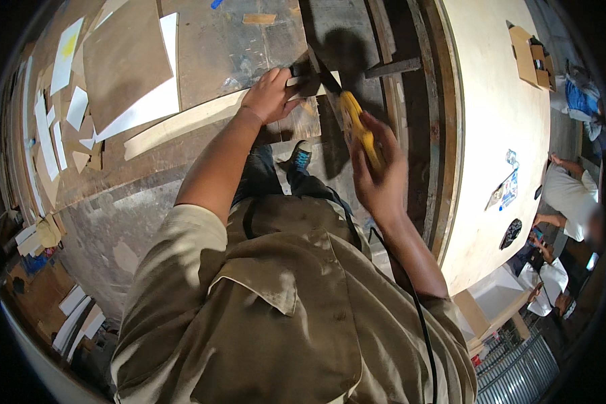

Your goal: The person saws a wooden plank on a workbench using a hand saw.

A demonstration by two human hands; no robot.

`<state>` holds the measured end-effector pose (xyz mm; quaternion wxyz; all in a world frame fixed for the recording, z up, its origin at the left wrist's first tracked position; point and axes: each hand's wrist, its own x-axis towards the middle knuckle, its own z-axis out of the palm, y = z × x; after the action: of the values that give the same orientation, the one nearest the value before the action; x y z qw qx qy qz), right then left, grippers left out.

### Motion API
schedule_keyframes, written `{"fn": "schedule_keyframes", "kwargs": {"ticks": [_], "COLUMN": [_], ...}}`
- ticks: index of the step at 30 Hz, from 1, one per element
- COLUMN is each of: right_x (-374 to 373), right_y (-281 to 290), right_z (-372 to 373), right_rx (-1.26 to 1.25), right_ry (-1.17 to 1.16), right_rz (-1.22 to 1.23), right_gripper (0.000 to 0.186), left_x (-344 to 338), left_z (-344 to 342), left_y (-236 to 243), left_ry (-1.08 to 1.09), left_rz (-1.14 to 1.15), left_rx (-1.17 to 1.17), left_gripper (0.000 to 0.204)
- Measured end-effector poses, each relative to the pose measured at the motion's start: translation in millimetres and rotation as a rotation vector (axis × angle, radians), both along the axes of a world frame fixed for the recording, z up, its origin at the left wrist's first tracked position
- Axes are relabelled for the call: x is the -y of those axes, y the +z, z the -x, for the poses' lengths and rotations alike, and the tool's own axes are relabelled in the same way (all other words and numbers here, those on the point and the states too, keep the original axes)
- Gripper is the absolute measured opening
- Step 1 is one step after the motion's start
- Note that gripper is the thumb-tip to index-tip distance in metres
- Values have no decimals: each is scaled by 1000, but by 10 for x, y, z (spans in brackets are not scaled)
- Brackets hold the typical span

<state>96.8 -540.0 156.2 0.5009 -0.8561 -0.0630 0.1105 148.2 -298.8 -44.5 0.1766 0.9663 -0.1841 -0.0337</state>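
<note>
A long pale wooden strip (188,123) lies across the worktable, its right end reaching past the table's edge. My left hand (271,95) grips this strip near that end, thumb and fingers closed over it. In my right hand (378,168) is a handsaw (358,124) with a yellow handle, my fingers wrapped round the grip. The dark saw blade (328,77) points away from me and crosses the strip's overhanging end, just right of my left hand. Whether the teeth have cut into the wood is too small to tell.
Brown and white sheets (128,64) and offcuts (58,145) cover the worktable's left side. A pale wide board (491,135) on wooden framing stands to the right, bearing an open cardboard box (530,57). Other people (569,195) are at the far right. A dark cord (421,316) hangs along my right side.
</note>
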Motion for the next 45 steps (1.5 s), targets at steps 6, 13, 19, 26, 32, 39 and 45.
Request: {"fn": "schedule_keyframes", "kwargs": {"ticks": [6,13,19,26,32,39,45], "right_x": [182,-42,208,19,42,199,-145], "right_y": [247,22,364,63,29,328,44], "right_z": [357,-88,344,49,57,307,-88], "right_rx": [-77,-39,-200,-72,-96,-204,-50], "right_ry": [7,-48,16,21,-10,81,23], "right_rz": [-33,-80,-118,-47,-54,-69,-8], "right_gripper": [40,39,45,42,43,51,42], "left_x": [-95,-1,-69,-64,-34,-105,-64], "left_z": [-10,-35,18,11,-21,2,-48], "left_y": [73,95,79,83,72,32,47], "left_ry": [-18,-20,-10,-11,-20,-5,29], "left_rz": [-57,3,-11,-17,7,20,47], "left_rx": [-28,-4,-28,-24,2,-12,-90], "left_gripper": [33,35,34,33,33,32,34]}}
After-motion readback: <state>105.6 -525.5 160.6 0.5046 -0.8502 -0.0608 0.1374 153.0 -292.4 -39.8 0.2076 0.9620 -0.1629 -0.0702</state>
